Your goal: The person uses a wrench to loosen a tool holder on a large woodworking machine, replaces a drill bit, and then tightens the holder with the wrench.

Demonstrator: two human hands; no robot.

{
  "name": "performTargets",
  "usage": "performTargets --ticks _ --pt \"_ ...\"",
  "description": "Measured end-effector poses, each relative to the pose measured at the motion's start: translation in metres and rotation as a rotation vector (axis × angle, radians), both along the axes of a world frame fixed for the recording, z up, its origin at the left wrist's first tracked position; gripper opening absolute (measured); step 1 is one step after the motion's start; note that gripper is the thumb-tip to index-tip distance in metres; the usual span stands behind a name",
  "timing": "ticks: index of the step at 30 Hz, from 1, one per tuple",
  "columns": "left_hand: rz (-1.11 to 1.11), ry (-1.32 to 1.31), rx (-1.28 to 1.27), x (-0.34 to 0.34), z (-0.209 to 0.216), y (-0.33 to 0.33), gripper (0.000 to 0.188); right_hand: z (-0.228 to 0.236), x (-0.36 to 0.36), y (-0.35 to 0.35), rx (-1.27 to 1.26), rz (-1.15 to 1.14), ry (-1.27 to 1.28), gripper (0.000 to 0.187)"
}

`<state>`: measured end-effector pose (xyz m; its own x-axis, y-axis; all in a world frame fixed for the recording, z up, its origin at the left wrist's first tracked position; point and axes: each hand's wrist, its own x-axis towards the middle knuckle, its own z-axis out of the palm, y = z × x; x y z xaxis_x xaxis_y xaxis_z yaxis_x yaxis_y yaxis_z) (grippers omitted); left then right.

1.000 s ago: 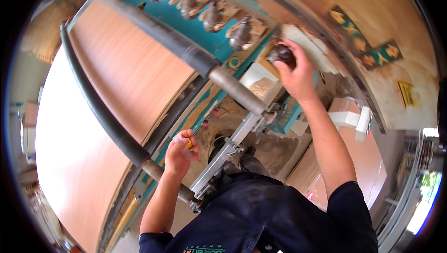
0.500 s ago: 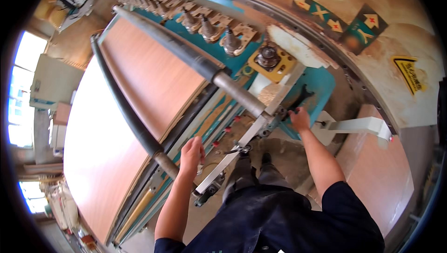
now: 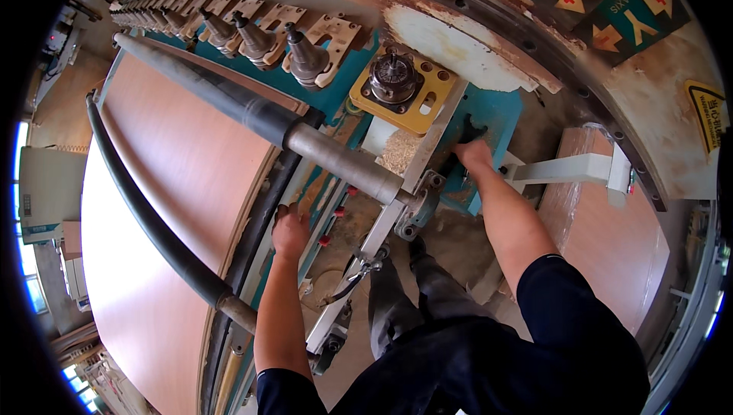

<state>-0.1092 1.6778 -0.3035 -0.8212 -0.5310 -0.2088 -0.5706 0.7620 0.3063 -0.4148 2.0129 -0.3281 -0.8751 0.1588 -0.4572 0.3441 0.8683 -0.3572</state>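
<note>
My right hand (image 3: 475, 157) is closed round the handle of a black open-ended wrench (image 3: 473, 128). The wrench's forked jaw sticks out beyond my fingers, over a teal tray (image 3: 500, 113). My left hand (image 3: 290, 232) is at the machine bed's edge (image 3: 311, 197), fingers curled over it, between two long rollers. The grey metal roller (image 3: 347, 161) ends in a bearing block near my right hand. The darker roller (image 3: 164, 235) lies to the left. Left of the wrench, a round tool-holder fixture (image 3: 393, 79) sits on a yellow plate (image 3: 435, 98).
Several cone-shaped tool holders (image 3: 307, 56) stand in a rack along the far side. Wood-faced sheet (image 3: 160, 132) covers the bed under the rollers. A white bracket arm (image 3: 565, 171) juts out at right, beside wrapped boards (image 3: 603, 232). Sawdust (image 3: 401, 151) lies near the yellow plate.
My right hand has moved forward onto the wrench. My left hand, raised in the air before, has come down to the bed's edge. The view has shifted closer to the tool rack.
</note>
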Motion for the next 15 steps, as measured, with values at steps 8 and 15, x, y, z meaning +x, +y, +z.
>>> performTargets --ticks 8,15 --pt "-0.189 0.148 -0.174 0.012 -0.013 -0.001 0.052 0.002 -0.004 0.01 -0.374 -0.229 -0.11 0.036" --pt "-0.059 0.387 0.062 0.01 0.1 0.016 0.031 0.08 0.093 0.067 -1.304 -0.426 -0.312 0.019"
